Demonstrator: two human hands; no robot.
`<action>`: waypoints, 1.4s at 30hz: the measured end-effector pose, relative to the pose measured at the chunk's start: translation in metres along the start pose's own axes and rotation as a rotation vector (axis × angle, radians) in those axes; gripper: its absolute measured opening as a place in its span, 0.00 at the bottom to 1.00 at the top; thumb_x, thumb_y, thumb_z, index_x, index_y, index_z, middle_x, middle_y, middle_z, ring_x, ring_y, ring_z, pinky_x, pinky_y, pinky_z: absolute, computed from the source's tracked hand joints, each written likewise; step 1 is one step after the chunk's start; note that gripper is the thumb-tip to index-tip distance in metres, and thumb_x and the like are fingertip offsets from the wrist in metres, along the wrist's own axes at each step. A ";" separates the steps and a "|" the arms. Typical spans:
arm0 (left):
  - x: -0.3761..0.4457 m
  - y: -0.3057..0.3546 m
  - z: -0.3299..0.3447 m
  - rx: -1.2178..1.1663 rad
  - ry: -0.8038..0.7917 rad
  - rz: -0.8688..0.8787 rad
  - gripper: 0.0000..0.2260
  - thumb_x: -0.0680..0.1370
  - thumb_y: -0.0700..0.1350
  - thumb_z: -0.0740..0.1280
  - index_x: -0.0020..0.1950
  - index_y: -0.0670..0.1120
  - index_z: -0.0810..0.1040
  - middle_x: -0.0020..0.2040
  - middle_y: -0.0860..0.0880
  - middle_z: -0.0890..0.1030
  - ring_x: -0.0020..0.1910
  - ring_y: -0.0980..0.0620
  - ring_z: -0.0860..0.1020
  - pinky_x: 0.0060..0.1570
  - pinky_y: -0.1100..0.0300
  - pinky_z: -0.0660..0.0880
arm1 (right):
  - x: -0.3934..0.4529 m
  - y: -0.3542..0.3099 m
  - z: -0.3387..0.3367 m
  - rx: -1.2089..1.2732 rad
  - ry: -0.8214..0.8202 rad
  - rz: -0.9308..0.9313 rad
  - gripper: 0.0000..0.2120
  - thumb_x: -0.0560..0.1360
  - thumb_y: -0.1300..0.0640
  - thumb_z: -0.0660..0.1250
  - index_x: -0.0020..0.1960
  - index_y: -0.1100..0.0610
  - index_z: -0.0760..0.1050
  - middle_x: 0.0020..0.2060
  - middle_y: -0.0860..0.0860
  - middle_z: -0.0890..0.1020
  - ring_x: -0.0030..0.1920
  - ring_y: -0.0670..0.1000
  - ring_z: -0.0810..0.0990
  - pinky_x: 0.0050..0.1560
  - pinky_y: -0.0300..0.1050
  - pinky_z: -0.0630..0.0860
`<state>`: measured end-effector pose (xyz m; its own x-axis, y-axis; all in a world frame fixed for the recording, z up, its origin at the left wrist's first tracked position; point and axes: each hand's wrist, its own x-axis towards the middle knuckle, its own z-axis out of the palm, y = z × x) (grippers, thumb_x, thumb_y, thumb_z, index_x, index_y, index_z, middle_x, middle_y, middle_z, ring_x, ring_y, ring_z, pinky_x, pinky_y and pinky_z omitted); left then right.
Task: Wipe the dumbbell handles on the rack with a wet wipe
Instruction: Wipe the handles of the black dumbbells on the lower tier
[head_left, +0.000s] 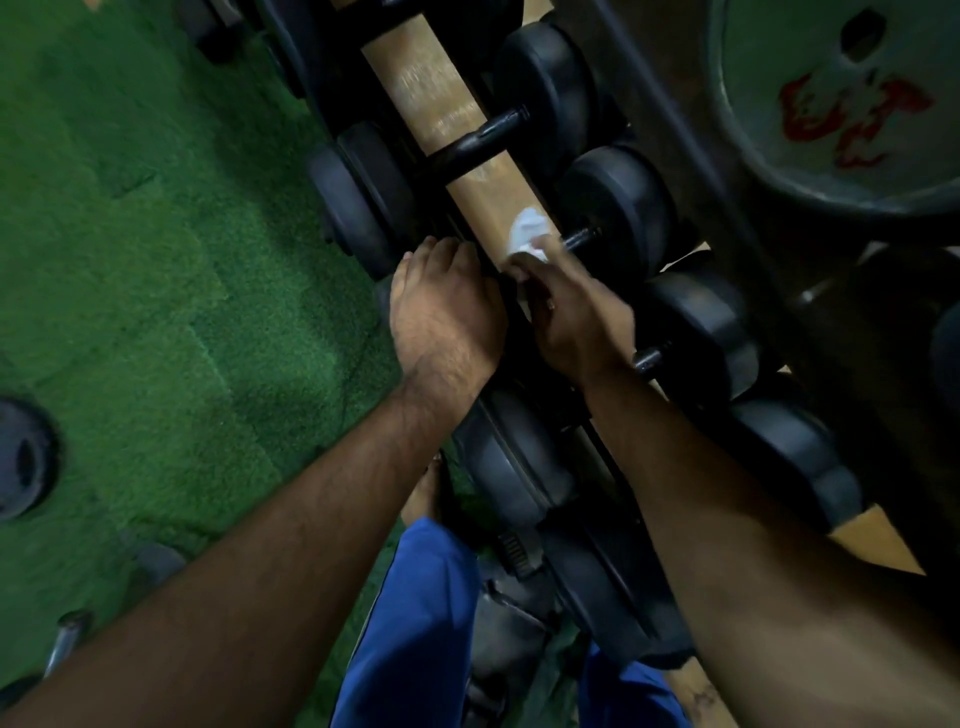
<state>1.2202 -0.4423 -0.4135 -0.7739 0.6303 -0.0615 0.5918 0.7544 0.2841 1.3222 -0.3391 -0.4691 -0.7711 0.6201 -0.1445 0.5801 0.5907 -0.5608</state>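
Several black dumbbells lie across a rack with a tan wooden rail (431, 98). My right hand (576, 317) grips a crumpled white wet wipe (527, 234) and presses it around the black handle (579, 240) of the middle dumbbell, close to its far weight (618, 208). My left hand (447, 306) rests palm down on the near end of that same dumbbell, its fingers curled over the front edge; what lies under the palm is hidden. Another dumbbell's bare handle (478, 140) crosses the rail farther up.
Green turf (156, 260) covers the floor to the left, with a round weight plate (23, 457) lying on it. A large grey plate with red markings (841, 104) stands at the upper right. My blue trouser legs (415, 634) and a bare foot are below.
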 end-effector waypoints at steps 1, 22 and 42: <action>0.000 0.000 0.000 0.002 -0.001 0.000 0.20 0.73 0.49 0.52 0.51 0.41 0.80 0.53 0.42 0.82 0.61 0.41 0.77 0.66 0.47 0.69 | 0.002 0.005 -0.003 -0.053 0.062 0.038 0.19 0.79 0.42 0.54 0.69 0.36 0.67 0.74 0.37 0.64 0.55 0.56 0.81 0.49 0.53 0.78; 0.002 0.003 -0.007 -0.003 -0.088 -0.059 0.19 0.73 0.47 0.53 0.51 0.41 0.80 0.55 0.42 0.81 0.61 0.41 0.76 0.65 0.48 0.68 | 0.011 -0.044 0.019 1.152 0.656 0.925 0.07 0.76 0.56 0.70 0.51 0.57 0.84 0.42 0.54 0.85 0.41 0.52 0.82 0.40 0.45 0.79; 0.002 -0.002 -0.001 -0.031 -0.046 -0.026 0.21 0.72 0.49 0.51 0.46 0.43 0.82 0.50 0.44 0.82 0.57 0.42 0.77 0.61 0.48 0.71 | 0.043 -0.033 0.007 1.575 0.328 1.245 0.13 0.78 0.55 0.57 0.49 0.60 0.78 0.38 0.52 0.82 0.30 0.55 0.80 0.30 0.37 0.77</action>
<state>1.2176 -0.4426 -0.4134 -0.7770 0.6192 -0.1130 0.5641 0.7647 0.3114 1.2679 -0.3354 -0.4622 -0.0442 0.4113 -0.9104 -0.1737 -0.9006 -0.3985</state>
